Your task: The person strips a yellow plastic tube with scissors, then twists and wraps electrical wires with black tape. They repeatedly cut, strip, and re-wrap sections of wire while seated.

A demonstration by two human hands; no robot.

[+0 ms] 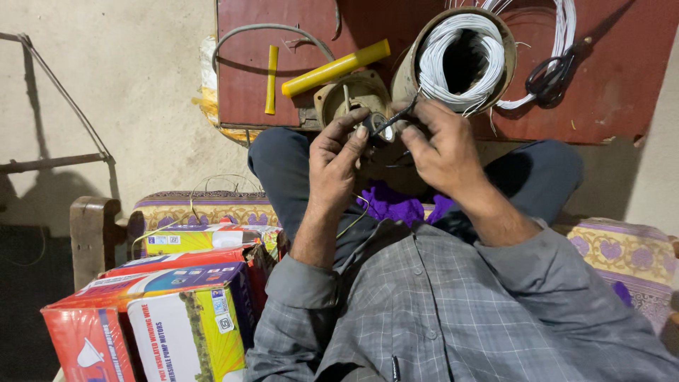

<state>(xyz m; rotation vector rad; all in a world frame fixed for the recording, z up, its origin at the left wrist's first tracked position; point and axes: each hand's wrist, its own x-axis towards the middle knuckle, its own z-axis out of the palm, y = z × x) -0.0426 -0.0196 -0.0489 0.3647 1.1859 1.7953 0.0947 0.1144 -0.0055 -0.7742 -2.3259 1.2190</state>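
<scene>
left hand (338, 159) pinches a small roll of dark tape (378, 127) between thumb and fingers, held above the lap just in front of the red surface (608, 78). right hand (442, 145) is closed on a thin dark tool (397, 117), tip touching the tape roll. just behind the hands: a round metal housing (357, 95) and a coil of white wire (460, 60) in a ring. yellow tube (336, 68) and scissors (550, 76) lie on the surface. colourful boxes (170, 311) sit at the person's left.
</scene>
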